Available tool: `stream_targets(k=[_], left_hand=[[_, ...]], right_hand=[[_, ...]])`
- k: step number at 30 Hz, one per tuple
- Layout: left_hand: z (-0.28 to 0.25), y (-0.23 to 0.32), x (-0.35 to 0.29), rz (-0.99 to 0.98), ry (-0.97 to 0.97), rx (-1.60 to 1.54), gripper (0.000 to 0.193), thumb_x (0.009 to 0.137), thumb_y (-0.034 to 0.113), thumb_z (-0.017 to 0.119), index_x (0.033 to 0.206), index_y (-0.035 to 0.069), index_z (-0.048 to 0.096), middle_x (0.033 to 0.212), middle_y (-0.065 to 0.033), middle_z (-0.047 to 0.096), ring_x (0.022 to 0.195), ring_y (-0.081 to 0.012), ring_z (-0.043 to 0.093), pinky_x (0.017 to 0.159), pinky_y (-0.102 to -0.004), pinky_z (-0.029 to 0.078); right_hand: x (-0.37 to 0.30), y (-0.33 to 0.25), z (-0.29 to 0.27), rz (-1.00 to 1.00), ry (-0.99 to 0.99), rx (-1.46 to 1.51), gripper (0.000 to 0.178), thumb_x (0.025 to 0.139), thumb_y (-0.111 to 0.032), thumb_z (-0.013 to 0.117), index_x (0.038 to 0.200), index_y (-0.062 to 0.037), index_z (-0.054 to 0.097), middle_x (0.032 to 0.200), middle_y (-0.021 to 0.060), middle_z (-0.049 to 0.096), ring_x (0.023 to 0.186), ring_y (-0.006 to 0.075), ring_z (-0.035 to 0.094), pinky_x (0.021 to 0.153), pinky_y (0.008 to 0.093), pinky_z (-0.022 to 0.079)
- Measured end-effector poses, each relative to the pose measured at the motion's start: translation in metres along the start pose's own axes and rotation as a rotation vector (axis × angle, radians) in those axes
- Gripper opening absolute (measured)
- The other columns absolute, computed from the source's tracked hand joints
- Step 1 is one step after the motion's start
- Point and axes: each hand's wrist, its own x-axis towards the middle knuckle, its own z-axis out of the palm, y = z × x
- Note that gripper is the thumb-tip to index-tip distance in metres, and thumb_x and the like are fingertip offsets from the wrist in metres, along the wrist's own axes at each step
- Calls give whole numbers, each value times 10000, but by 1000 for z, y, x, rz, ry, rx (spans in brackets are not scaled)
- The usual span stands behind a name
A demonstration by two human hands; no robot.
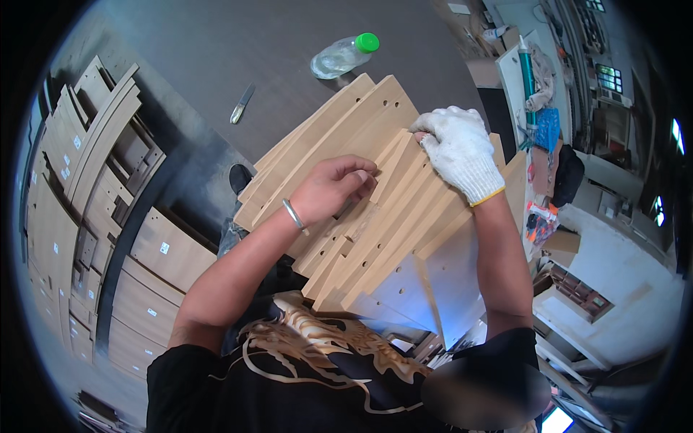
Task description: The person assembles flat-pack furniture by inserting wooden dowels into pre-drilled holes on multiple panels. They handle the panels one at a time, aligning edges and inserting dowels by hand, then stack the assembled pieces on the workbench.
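A stack of light wooden boards (317, 169) with drilled holes lies fanned out in front of me, several standing on edge or leaning on one another. My left hand (336, 186), bare with a silver bracelet at the wrist, is over the middle of the stack. Its fingers are curled and the thumb is drawn in against them; whatever they may hold is too small or hidden. In a white knit glove, my right hand (456, 148) is closed over the far end of a wooden board (393, 209) on the right side, its thumb against the edge.
On the dark tabletop (281, 50) beyond the boards are a clear bottle (339, 59) with a green cap and a small knife (242, 105). Stacked panels (166, 245) fill the left. At the right, a teal caulking tube (527, 79) lies among clutter beside a blue plastic bundle (548, 128).
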Motion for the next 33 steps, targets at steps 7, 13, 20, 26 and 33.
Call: stream_targets(k=[7, 13, 20, 26, 33], left_hand=[[-1, -6, 3, 14, -4, -16, 293, 1072, 130, 551, 1300, -26, 651, 1055, -70, 733, 894, -118, 682, 835, -286, 571], [-1, -7, 4, 5, -15, -33, 281, 1074, 130, 554, 1287, -21, 658, 1049, -62, 732, 897, -113, 677, 828, -281, 567], [-1, -6, 4, 27, -35, -29, 281, 1073, 135, 556, 1277, -25, 664, 1032, -48, 724, 879, -98, 652, 810, -271, 558], [-1, -5, 4, 36, -48, -62, 288, 1071, 144, 557, 1274, -26, 670, 988, -28, 700, 844, -89, 619, 782, -258, 542], [-1, -6, 6, 50, -48, -48, 289, 1073, 141, 544, 1272, -28, 669, 980, -30, 695, 841, -89, 615, 784, -256, 541]], right_hand=[[2, -1, -4, -28, 9, 3, 201, 950, -248, 632, 1039, -148, 781, 997, 83, 766, 1031, 270, 698, 973, 468, 460], [5, -2, -5, -29, 10, 10, 200, 939, -245, 641, 1009, -130, 788, 959, 101, 770, 996, 285, 711, 946, 470, 474], [6, -8, -12, -48, -2, -29, 206, 926, -249, 648, 977, -93, 773, 942, 127, 749, 965, 321, 688, 904, 466, 472], [10, -22, -16, -31, -46, -193, 176, 919, -255, 662, 948, -131, 784, 897, 105, 762, 931, 285, 724, 915, 459, 486], [13, -42, -10, -16, -38, -454, 164, 899, -260, 671, 891, -117, 752, 840, 109, 752, 901, 288, 732, 874, 453, 490]])
